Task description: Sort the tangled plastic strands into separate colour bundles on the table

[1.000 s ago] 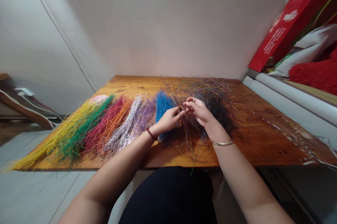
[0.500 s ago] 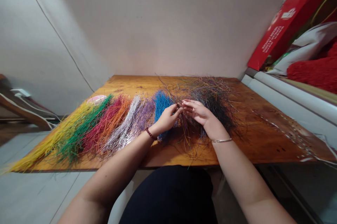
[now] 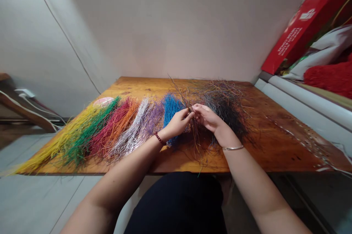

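My left hand (image 3: pixel 178 123) is closed on a thin bundle of mixed brown and dark strands (image 3: pixel 184 96), which stick out above and below the fingers. Right beside it, my right hand (image 3: pixel 206 117) has its fingers pinched at the same bundle. Left of my hands, strands lie in colour groups: blue (image 3: pixel 171 105), purple (image 3: pixel 154 116), white (image 3: pixel 137 116), orange (image 3: pixel 121 127), dark red (image 3: pixel 110 131), green (image 3: pixel 92 131) and yellow (image 3: pixel 60 140). A tangled dark pile (image 3: pixel 227 111) lies beyond my right hand.
The wooden table (image 3: pixel 275 146) meets the wall at the back. A pink round object (image 3: pixel 103 101) sits behind the green strands. White cord-like pieces (image 3: pixel 308 142) lie on the right. A red box (image 3: pixel 291 32) and red material (image 3: pixel 327 76) are at the upper right.
The fingers of my right hand have curled in closer to the bundle. More of the bundle now shows above and below my hands. The view has shifted slightly.
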The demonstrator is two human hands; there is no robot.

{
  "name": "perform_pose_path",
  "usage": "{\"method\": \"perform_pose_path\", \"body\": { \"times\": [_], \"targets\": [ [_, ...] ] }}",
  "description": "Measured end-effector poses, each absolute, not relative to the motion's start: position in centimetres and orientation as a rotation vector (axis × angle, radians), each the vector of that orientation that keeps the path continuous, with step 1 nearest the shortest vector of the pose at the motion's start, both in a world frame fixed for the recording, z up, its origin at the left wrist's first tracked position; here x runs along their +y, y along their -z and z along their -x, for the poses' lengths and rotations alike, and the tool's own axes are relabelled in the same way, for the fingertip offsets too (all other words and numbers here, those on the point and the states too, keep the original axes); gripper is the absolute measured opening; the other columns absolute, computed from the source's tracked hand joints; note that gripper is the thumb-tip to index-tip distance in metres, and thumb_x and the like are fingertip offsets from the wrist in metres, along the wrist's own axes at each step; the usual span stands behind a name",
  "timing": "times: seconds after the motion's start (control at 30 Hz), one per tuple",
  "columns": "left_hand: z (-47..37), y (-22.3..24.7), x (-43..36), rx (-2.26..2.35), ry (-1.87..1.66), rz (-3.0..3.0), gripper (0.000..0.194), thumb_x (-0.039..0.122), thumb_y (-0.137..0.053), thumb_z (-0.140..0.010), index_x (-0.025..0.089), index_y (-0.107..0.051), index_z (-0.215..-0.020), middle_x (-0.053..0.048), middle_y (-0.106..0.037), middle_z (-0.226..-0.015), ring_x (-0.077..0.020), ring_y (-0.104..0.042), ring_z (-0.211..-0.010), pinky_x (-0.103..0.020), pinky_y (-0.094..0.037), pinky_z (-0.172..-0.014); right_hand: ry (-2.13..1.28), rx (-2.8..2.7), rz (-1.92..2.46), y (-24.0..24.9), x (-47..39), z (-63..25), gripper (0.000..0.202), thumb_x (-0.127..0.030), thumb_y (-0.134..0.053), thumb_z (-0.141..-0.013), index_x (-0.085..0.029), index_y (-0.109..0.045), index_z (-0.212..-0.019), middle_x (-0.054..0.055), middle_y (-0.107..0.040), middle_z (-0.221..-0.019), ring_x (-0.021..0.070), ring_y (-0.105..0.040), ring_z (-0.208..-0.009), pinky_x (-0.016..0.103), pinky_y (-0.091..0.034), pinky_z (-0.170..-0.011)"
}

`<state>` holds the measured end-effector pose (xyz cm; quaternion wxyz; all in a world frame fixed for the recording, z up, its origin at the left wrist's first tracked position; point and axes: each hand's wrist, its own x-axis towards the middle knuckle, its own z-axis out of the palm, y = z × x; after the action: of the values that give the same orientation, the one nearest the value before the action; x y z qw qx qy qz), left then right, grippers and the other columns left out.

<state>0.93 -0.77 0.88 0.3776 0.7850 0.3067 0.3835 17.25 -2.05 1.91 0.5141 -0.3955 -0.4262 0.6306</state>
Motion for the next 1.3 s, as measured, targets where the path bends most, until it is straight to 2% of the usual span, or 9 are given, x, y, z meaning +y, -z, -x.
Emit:
{"method": "perform_pose_path", "body": {
  "times": [0.1, 0.23, 0.37, 0.5, 0.7, 0.93, 1.1, 1.3],
  "targets": [
    [-0.9, -0.8, -0.7, 0.77, -1.001, -1.995, 0.03, 0.041, -0.048, -0.092, 0.016, -0.054, -0.075, -0.003, -0.06, -0.076, -0.0166, -0.054, -0.078, -0.027, -0.042, -0.072, -1.459, -1.097, 1.051, -1.7, -2.0, -17.1, 0.025, -0.04, -0.072, -0.074, -0.019, -0.058, -0.078, -0.004, -0.056, -0.064, 0.0074, -0.049, -0.052, 0.018, -0.036, -0.045],
    [-1.0, -0.7, -0.7, 0.723, -1.02, -1.951, 0.029, 0.039, -0.049, -0.092, 0.016, -0.055, -0.077, -0.004, -0.062, -0.079, -0.0164, -0.056, -0.08, -0.026, -0.042, -0.073, -1.357, -1.227, 1.068, -1.6, -1.9, -16.9, 0.031, -0.046, -0.066, -0.075, -0.018, -0.056, -0.07, -0.005, -0.047, -0.055, 0.0076, -0.041, -0.047, 0.021, -0.031, -0.044],
    [-1.1, -0.6, -0.5, 0.724, -1.033, -1.912, 0.031, 0.041, -0.049, -0.092, 0.015, -0.056, -0.077, -0.004, -0.061, -0.077, -0.0148, -0.054, -0.075, -0.025, -0.042, -0.069, -1.266, -1.32, 1.017, -1.7, -1.9, -16.7, 0.037, -0.051, -0.065, -0.076, -0.018, -0.052, -0.064, -0.005, -0.044, -0.053, 0.008, -0.039, -0.047, 0.022, -0.03, -0.045],
    [-1.2, -0.6, -0.3, 0.79, -1.041, -1.925, 0.035, 0.045, -0.052, -0.09, 0.015, -0.056, -0.074, -0.003, -0.059, -0.071, -0.0124, -0.05, -0.065, -0.024, -0.04, -0.062, -1.249, -1.297, 1.012, -1.8, -2.0, -16.5, 0.036, -0.05, -0.066, -0.075, -0.019, -0.053, -0.066, -0.004, -0.046, -0.055, 0.0084, -0.04, -0.048, 0.022, -0.031, -0.046],
    [-1.2, -0.4, 0.0, 0.836, -1.096, -1.96, 0.039, 0.049, -0.054, -0.088, 0.015, -0.059, -0.07, -0.003, -0.06, -0.069, -0.0122, -0.049, -0.063, -0.024, -0.038, -0.058, -1.229, -1.249, 1.031, -1.6, -1.8, -16.5, 0.036, -0.05, -0.069, -0.073, -0.019, -0.054, -0.066, -0.004, -0.049, -0.056, 0.0088, -0.041, -0.05, 0.022, -0.032, -0.047],
    [-1.1, -0.2, 0.3, 0.807, -1.165, -1.937, 0.037, 0.049, -0.058, -0.086, 0.014, -0.065, -0.076, -0.007, -0.068, -0.079, -0.0142, -0.059, -0.071, -0.025, -0.043, -0.065, -1.113, -1.301, 1.063, -1.3, -1.5, -16.7, 0.04, -0.053, -0.069, -0.072, -0.018, -0.055, -0.061, -0.003, -0.048, -0.054, 0.008, -0.04, -0.048, 0.022, -0.032, -0.045],
    [-1.0, -0.2, 0.4, 0.838, -1.164, -1.92, 0.037, 0.049, -0.06, -0.084, 0.013, -0.064, -0.076, -0.006, -0.066, -0.076, -0.0134, -0.056, -0.067, -0.025, -0.042, -0.062, -1.112, -1.303, 1.082, -1.3, -1.6, -16.7, 0.042, -0.055, -0.07, -0.071, -0.017, -0.057, -0.062, -0.002, -0.05, -0.056, 0.0083, -0.042, -0.049, 0.022, -0.036, -0.045],
    [-1.2, -0.1, 0.3, 0.753, -1.152, -1.793, 0.031, 0.044, -0.06, -0.086, 0.013, -0.062, -0.088, -0.006, -0.065, -0.082, -0.0127, -0.056, -0.072, -0.024, -0.043, -0.066, -1.122, -1.296, 1.064, -1.5, -1.7, -16.5, 0.039, -0.053, -0.07, -0.072, -0.018, -0.056, -0.062, -0.003, -0.049, -0.056, 0.008, -0.043, -0.049, 0.02, -0.037, -0.045]
  ]
}}
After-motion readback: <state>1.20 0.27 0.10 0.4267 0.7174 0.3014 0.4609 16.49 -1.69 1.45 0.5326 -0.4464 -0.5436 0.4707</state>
